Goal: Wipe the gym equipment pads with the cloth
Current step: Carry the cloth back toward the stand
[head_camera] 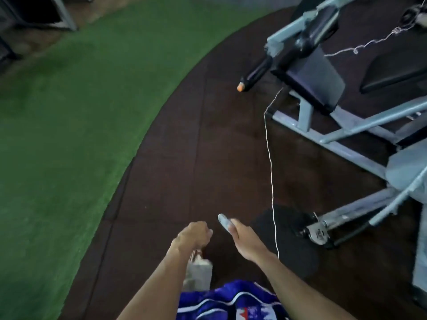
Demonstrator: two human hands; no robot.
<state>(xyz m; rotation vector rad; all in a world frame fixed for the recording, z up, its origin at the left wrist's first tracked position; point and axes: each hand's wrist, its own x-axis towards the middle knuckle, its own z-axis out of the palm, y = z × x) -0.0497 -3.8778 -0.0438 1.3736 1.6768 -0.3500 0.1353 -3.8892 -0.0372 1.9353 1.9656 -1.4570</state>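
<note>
Brown rubber flooring (184,146) borders green turf (69,112).

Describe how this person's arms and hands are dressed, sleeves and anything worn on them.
Both forearms are bare to the bottom edge of the picture, with no sleeves in view. The left hand and the right hand show no gloves, and no watch, band or ring can be made out, though the picture is blurred. Below the arms shows a blue garment with white stripes.
</note>
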